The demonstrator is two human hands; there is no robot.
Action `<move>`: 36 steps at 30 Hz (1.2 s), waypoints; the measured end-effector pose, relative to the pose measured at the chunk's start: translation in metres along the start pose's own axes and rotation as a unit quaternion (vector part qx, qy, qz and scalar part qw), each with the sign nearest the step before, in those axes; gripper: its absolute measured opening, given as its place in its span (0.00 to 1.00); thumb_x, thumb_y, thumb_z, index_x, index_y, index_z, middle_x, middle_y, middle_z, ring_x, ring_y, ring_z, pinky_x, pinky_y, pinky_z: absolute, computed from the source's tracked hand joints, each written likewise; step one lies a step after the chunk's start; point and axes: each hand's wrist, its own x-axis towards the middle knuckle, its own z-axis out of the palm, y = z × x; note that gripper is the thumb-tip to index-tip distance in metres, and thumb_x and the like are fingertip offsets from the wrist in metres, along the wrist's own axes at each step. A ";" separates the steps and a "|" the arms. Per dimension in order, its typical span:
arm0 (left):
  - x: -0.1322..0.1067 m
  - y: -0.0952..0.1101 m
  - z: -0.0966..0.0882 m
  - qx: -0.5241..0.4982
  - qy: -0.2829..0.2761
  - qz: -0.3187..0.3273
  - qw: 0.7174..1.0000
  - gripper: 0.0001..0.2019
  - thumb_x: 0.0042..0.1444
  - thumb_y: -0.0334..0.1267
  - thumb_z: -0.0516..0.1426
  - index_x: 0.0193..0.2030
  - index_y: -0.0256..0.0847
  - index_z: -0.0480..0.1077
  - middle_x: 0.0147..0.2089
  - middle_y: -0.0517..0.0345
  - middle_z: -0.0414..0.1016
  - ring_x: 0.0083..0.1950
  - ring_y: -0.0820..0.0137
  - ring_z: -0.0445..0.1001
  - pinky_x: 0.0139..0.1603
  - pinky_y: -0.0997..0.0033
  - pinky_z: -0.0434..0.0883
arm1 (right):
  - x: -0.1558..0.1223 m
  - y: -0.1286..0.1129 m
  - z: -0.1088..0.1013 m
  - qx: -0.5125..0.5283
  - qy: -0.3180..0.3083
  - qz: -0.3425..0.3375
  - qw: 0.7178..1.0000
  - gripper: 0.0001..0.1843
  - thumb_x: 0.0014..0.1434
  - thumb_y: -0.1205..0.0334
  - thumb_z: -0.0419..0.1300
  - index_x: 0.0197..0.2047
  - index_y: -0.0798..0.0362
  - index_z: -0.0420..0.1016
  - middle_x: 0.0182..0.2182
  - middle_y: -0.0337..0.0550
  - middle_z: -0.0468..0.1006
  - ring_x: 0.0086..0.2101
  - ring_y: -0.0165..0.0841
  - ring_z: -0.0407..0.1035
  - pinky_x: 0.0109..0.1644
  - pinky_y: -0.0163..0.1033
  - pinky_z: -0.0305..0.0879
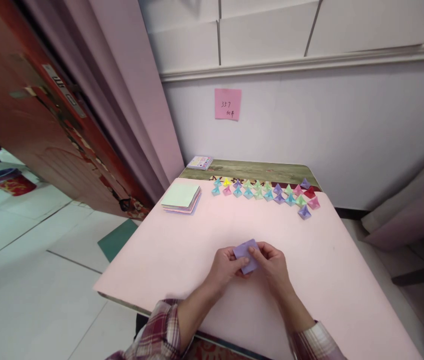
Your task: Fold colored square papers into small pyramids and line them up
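Both hands meet over the middle of the pink table sheet (pixel 181 250). My left hand (pixel 225 267) and my right hand (pixel 274 267) pinch a small folded piece of purple paper (pixel 247 254) between their fingertips, just above the sheet. A stack of coloured square papers (pixel 181 198) lies at the far left of the table. Several small folded paper shapes (pixel 268 194) in mixed colours stand in two rows along the far edge.
A flat paper pack (pixel 199 162) lies on the wooden tabletop (pixel 257 170) by the wall. A pink sticky note (pixel 228 104) hangs on the wall. An open red door (pixel 35 125) and tiled floor are to the left; a curtain (pixel 410 210) hangs at right.
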 end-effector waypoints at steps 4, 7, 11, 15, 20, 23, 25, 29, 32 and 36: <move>0.001 -0.001 -0.004 -0.003 0.030 0.023 0.999 0.17 0.44 0.45 0.66 0.36 0.33 0.75 0.30 0.53 0.78 0.29 0.68 0.75 0.30 0.70 0.74 | 0.000 -0.004 -0.001 -0.092 0.050 -0.138 0.985 0.22 0.51 0.52 0.67 0.48 0.50 0.76 0.42 0.47 0.78 0.39 0.38 0.73 0.43 0.44 0.72; 0.000 0.001 -0.004 0.009 0.047 0.049 0.998 0.16 0.44 0.44 0.66 0.37 0.34 0.75 0.34 0.52 0.78 0.36 0.66 0.76 0.32 0.71 0.74 | -0.002 -0.008 -0.002 -0.161 0.066 -0.222 0.959 0.15 0.53 0.56 0.65 0.45 0.49 0.77 0.44 0.47 0.75 0.41 0.38 0.71 0.45 0.45 0.71; -0.002 0.002 -0.003 0.019 0.048 0.068 0.996 0.15 0.45 0.43 0.66 0.35 0.34 0.75 0.33 0.53 0.78 0.36 0.66 0.76 0.32 0.72 0.74 | -0.003 -0.009 -0.002 -0.187 0.078 -0.265 0.943 0.10 0.56 0.58 0.64 0.42 0.50 0.77 0.42 0.47 0.75 0.43 0.39 0.71 0.45 0.46 0.71; -0.002 0.002 -0.003 0.013 0.042 0.064 0.997 0.16 0.45 0.42 0.66 0.38 0.34 0.76 0.34 0.52 0.78 0.36 0.66 0.76 0.32 0.71 0.75 | -0.003 -0.009 -0.002 -0.204 0.098 -0.296 0.928 0.08 0.57 0.60 0.63 0.41 0.49 0.78 0.41 0.46 0.76 0.43 0.39 0.71 0.46 0.47 0.71; -0.003 0.004 -0.002 -0.004 0.048 0.054 0.997 0.16 0.44 0.41 0.67 0.37 0.33 0.76 0.33 0.52 0.78 0.35 0.66 0.75 0.31 0.70 0.75 | -0.003 -0.010 -0.002 -0.217 0.111 -0.332 0.911 0.08 0.57 0.62 0.62 0.41 0.48 0.78 0.40 0.45 0.77 0.41 0.38 0.72 0.46 0.47 0.71; -0.004 0.006 -0.001 -0.017 0.054 0.036 0.998 0.17 0.42 0.41 0.67 0.38 0.33 0.76 0.33 0.52 0.78 0.34 0.66 0.76 0.32 0.68 0.76 | -0.004 -0.010 -0.002 -0.212 0.108 -0.337 0.911 0.06 0.58 0.64 0.61 0.39 0.48 0.79 0.39 0.45 0.77 0.41 0.38 0.72 0.45 0.46 0.71; -0.004 0.007 0.000 -0.024 0.058 0.030 0.998 0.17 0.43 0.41 0.67 0.39 0.33 0.76 0.34 0.51 0.78 0.35 0.65 0.76 0.33 0.66 0.76 | -0.005 -0.011 -0.002 -0.207 0.094 -0.332 0.916 0.05 0.57 0.64 0.61 0.37 0.48 0.78 0.39 0.45 0.77 0.41 0.38 0.73 0.45 0.45 0.71; -0.005 0.010 0.000 -0.036 0.069 0.035 0.996 0.16 0.43 0.42 0.67 0.37 0.34 0.76 0.33 0.51 0.78 0.34 0.66 0.75 0.33 0.66 0.76 | -0.007 -0.014 -0.001 -0.206 0.067 -0.325 0.920 0.04 0.57 0.65 0.61 0.36 0.48 0.77 0.39 0.46 0.77 0.42 0.39 0.72 0.46 0.46 0.71; -0.004 0.012 0.001 -0.040 0.079 0.043 0.995 0.16 0.42 0.42 0.67 0.36 0.34 0.76 0.31 0.53 0.78 0.32 0.67 0.75 0.33 0.65 0.76 | -0.008 -0.015 0.000 -0.213 0.052 -0.351 0.910 0.05 0.56 0.67 0.62 0.36 0.47 0.77 0.37 0.44 0.79 0.41 0.39 0.73 0.48 0.49 0.70; -0.005 0.014 0.002 -0.045 0.083 0.044 0.995 0.15 0.41 0.41 0.67 0.34 0.33 0.76 0.29 0.54 0.77 0.29 0.68 0.74 0.33 0.65 0.75 | -0.009 -0.015 0.002 -0.238 0.055 -0.384 0.890 0.13 0.55 0.68 0.62 0.43 0.45 0.75 0.34 0.39 0.80 0.39 0.37 0.73 0.55 0.54 0.64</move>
